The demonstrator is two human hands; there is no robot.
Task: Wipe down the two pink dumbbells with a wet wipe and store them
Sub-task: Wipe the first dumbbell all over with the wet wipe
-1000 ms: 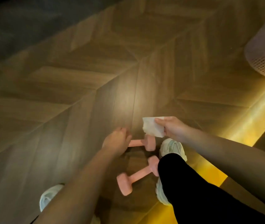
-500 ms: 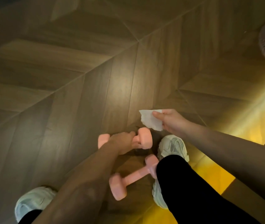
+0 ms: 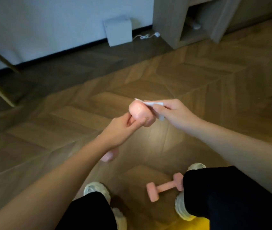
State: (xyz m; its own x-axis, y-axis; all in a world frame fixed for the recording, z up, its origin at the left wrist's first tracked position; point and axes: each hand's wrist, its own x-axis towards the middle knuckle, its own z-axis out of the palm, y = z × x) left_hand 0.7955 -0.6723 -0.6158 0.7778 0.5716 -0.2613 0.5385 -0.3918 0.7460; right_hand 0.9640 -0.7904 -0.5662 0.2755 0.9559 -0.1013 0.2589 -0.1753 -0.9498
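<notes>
Start with the wooden floor [image 3: 148, 77]: it lies beneath both your hands, and one of the two weights rests on it. Far beyond your right hand [image 3: 175, 113], against the wall, stands an open shelf unit [image 3: 170, 22]. I judge it a possible home for the weights; neither of them is anywhere near it yet.

Your left hand [image 3: 120, 128] is wrapped round the handle of the first pink dumbbell [image 3: 140, 113] and holds it up off the floor, tilted. Its upper head stands above your knuckles and its lower head shows under your wrist. The second pink dumbbell [image 3: 163, 188] lies flat on the floor, well below your right hand and back toward you. It sits against your right shoe [image 3: 181, 208], with neither hand on it.

Your right hand pinches the wet wipe [image 3: 153, 103] between thumb and fingers and brings it to the far side of the raised head. The frame is smeared there, so the wipe seems to touch the head, but I can't tell you how firmly.

By my reading you're at the very start of the wiping: one head is being met, and the handle and lower head are not yet reached. The second weight is unwiped, and storing both is all ahead of you
</notes>
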